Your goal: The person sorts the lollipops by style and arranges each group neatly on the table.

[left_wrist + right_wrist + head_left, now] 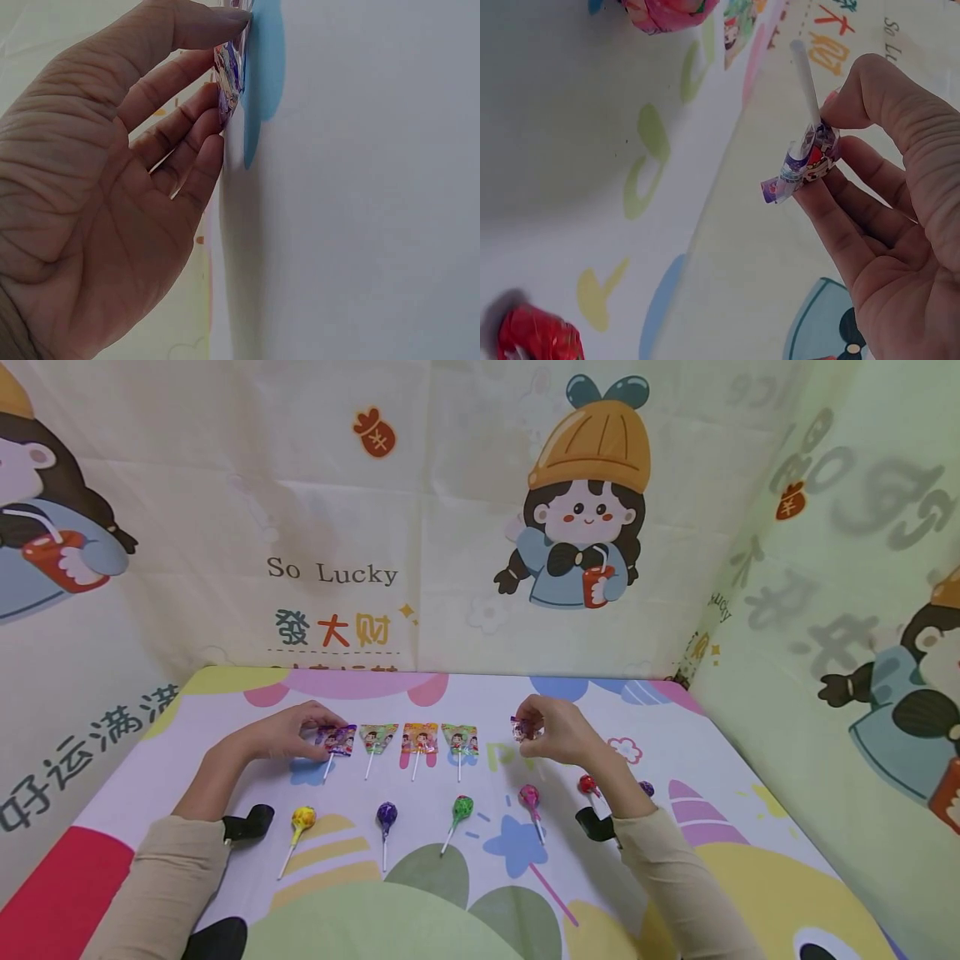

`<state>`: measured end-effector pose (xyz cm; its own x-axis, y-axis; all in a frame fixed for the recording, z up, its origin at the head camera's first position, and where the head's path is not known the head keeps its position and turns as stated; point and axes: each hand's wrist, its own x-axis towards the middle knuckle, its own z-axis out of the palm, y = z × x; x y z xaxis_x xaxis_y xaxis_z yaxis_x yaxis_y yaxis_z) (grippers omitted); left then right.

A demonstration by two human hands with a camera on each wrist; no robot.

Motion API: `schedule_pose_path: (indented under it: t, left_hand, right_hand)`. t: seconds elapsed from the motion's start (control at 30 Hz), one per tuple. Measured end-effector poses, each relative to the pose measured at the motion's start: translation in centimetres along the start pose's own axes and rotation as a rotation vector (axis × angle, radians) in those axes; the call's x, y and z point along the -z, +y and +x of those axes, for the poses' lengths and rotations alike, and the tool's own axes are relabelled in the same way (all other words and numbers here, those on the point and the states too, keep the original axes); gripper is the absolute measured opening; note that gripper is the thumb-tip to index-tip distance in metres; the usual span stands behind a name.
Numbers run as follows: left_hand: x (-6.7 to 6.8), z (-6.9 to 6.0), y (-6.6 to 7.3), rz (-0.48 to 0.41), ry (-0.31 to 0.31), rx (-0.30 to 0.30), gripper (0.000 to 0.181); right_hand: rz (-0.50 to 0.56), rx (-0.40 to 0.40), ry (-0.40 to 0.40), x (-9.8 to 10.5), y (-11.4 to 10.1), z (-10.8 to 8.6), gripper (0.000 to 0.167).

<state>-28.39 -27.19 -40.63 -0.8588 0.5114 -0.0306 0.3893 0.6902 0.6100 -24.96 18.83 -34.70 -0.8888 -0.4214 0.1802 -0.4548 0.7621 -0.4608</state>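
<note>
My left hand (288,733) holds a flat purple-wrapped lollipop (339,741) by its edge at the left end of the back row. In the left wrist view, the thumb and fingertips meet the shiny wrapper (229,79) close to the table. My right hand (558,731) pinches another purple-wrapped lollipop (810,159) between thumb and fingers, its white stick (805,79) pointing up in the right wrist view. Between the hands lie a green lollipop (378,737), an orange one (420,739) and a second green one (460,739), all flat-wrapped.
Nearer me lie round lollipops: yellow (303,817), dark purple (386,815), green (462,807), pink (529,796) and red (587,784). Another purple one (647,788) shows beyond the right forearm. Printed cloth walls (450,527) stand behind and beside the patterned table (360,935).
</note>
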Motion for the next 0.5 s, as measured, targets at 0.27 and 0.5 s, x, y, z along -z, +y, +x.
schedule_pose_path:
  t: [0.27,0.5]
  left_hand:
    - [0.1,0.0,-0.1,-0.008,-0.003,-0.002,0.053]
    - [0.0,0.0,-0.2,-0.004,0.0,0.0,0.053]
  right_hand:
    - [-0.003,-0.002,-0.029,-1.5,-0.1,1.5,0.035]
    - [0.008,-0.011,-0.053,-2.9,0.3,2.6,0.036]
